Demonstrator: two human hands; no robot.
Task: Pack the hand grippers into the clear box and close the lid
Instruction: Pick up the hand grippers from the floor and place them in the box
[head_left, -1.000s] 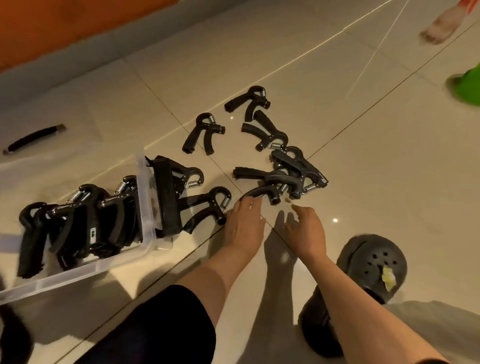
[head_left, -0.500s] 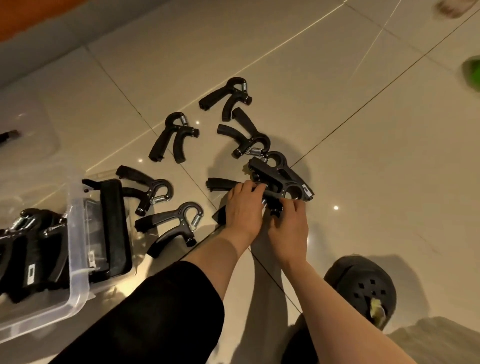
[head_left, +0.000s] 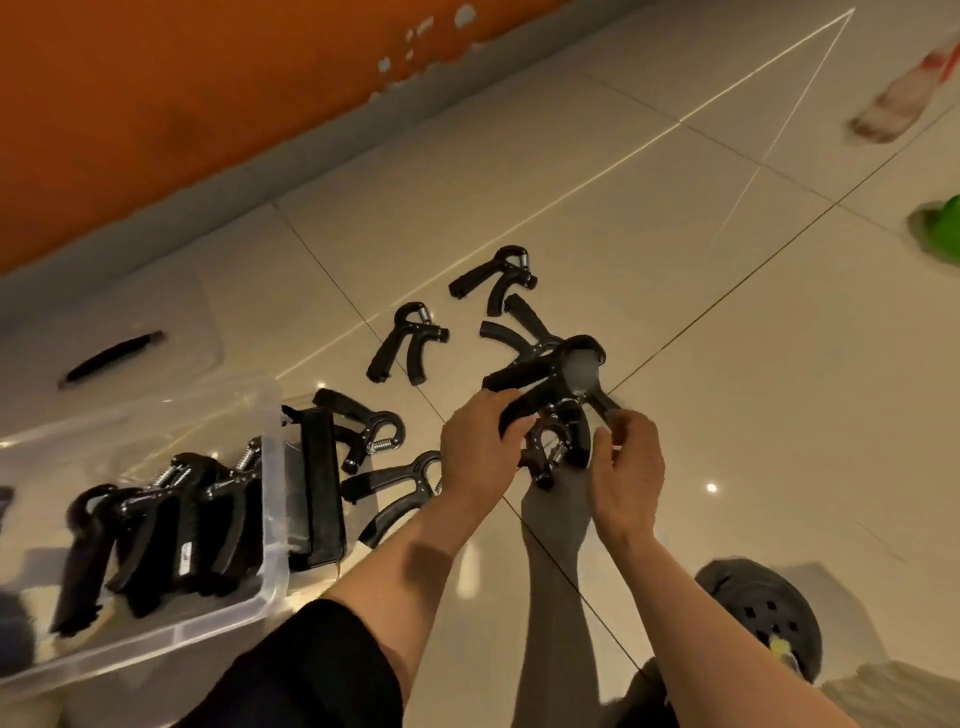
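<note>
While my left hand (head_left: 480, 447) and right hand (head_left: 626, 467) curled round a blurred bunch of hand grippers (head_left: 550, 395) above the floor (head_left: 727, 364), I couldn't count them; the clear box (head_left: 270, 519), cut off at left, held others.

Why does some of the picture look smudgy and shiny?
In the head view, the held hand grippers are smeared by motion, the far-right green thing is blurred, and a lamp leaves a bright glare dot on the glossy floor tiles.

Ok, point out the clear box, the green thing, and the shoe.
clear box (head_left: 274, 525): head view, right wall.
green thing (head_left: 943, 231): head view, its visible middle at the frame edge.
shoe (head_left: 753, 613): head view, perforated top.
</note>
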